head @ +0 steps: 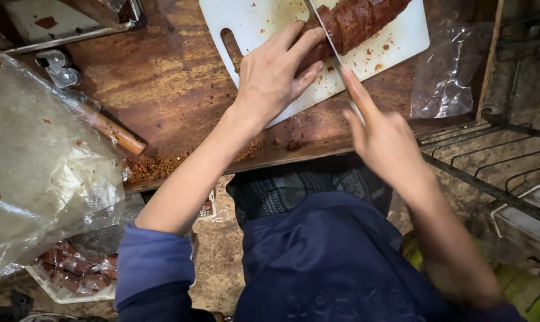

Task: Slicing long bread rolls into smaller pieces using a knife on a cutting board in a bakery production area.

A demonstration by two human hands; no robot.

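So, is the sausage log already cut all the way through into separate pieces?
No: the sausage log shows slice lines, but the pieces sit together.
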